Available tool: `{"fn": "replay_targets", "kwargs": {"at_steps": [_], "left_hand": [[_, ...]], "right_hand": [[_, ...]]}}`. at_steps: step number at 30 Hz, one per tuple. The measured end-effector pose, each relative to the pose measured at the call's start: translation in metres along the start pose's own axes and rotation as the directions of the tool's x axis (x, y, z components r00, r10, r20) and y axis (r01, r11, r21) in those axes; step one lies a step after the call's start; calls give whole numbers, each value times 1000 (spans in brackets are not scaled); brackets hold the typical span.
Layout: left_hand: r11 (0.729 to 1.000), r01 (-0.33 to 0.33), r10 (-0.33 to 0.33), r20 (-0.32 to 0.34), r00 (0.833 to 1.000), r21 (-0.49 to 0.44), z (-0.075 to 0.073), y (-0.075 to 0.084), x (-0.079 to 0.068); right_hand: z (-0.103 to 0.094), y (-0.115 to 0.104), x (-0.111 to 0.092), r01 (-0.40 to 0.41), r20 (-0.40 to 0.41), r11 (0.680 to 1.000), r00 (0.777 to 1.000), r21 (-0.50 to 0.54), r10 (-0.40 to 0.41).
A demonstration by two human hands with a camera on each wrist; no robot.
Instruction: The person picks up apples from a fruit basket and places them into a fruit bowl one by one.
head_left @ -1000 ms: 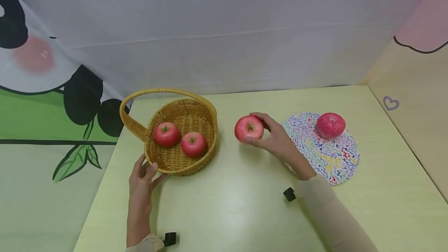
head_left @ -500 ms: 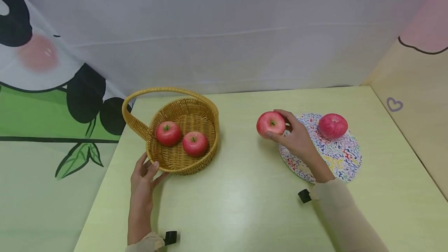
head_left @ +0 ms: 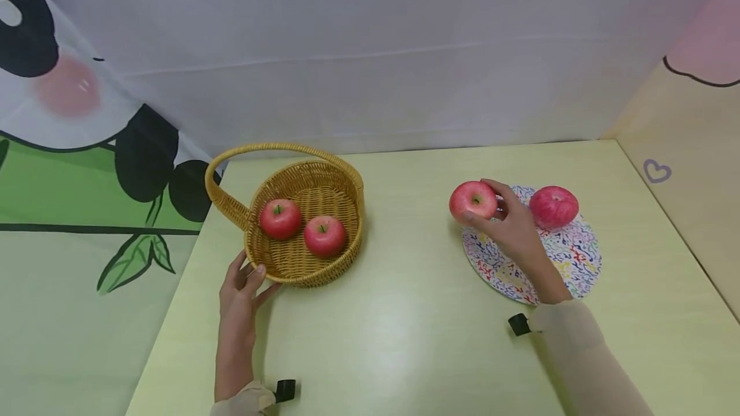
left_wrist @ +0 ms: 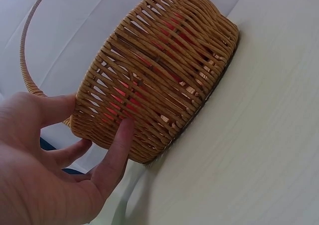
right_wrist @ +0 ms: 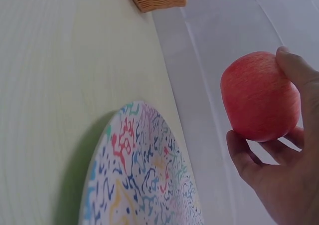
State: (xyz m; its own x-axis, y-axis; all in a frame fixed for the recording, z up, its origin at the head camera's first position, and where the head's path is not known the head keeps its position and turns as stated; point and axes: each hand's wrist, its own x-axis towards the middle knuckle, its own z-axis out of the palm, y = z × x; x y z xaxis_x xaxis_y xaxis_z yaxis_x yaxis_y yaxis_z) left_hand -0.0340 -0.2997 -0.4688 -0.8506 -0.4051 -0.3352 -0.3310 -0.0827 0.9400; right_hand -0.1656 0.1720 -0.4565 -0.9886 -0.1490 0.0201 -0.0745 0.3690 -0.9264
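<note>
A person's right hand [head_left: 511,230] holds a red apple [head_left: 473,201] aloft beside the left edge of a round plate [head_left: 569,262], thumb and fingers curled around the fruit, its stem facing the head camera. In the right wrist view, the apple hangs clear of the pale tabletop [head_left: 376,339], with the plate's patterned rim below it. White with squiggles of red, blue, yellow and green, the plate carries a streaked apple [head_left: 553,207] near its far edge, just right of the raised fingers.

At left, the person's left hand [head_left: 238,300] rests against a wicker basket [head_left: 309,175], its fingers spread and only lightly bent, the tips touching the rim and outer wall. Two apples [head_left: 280,219] sit inside the basket, stems up, one just beside the other; glimpses of red show through the weave in the left wrist view. The basket's arched handle [head_left: 277,146] leans toward the back and left. Beige sleeves [head_left: 584,352] cover both forearms. Behind the tabletop hangs a pale cloth [head_left: 376,95], and a purple heart [head_left: 657,171] marks the panel at right.
</note>
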Motion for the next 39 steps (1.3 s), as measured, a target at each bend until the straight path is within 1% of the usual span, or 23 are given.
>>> {"fn": "replay_targets", "kwargs": {"at_steps": [2,7,13,20,26,30,39], "left_hand": [[1000,-6,6,2,1000,-5,1,0,0],[1000,-15,15,4,1000,-8,1,0,0],[1000,-20,20,-2,1000,-17,-1,-1,-1],[1000,-2,2,-5,1000,-11,-2,-1,0],[1000,0,0,-2,1000,-6,-2,-1,0],[1000,-5,5,-3,1000,-4,-2,-1,0],[1000,2,-2,-1,1000,2,-1,-1,1]], "right_hand": [[-3,1,-1,-18,-7,1000,1000,-6,18],[-5,5,-1,-34,-49,999,998,-39,33],[-3,10,0,-63,-134,996,990,-66,54],[-2,16,-2,-69,-230,994,972,-88,47],[0,17,-3,-115,-319,984,945,-135,67],[0,16,-5,-141,-339,977,937,-160,80],[-1,19,-9,-177,-350,964,932,-200,99]]}}
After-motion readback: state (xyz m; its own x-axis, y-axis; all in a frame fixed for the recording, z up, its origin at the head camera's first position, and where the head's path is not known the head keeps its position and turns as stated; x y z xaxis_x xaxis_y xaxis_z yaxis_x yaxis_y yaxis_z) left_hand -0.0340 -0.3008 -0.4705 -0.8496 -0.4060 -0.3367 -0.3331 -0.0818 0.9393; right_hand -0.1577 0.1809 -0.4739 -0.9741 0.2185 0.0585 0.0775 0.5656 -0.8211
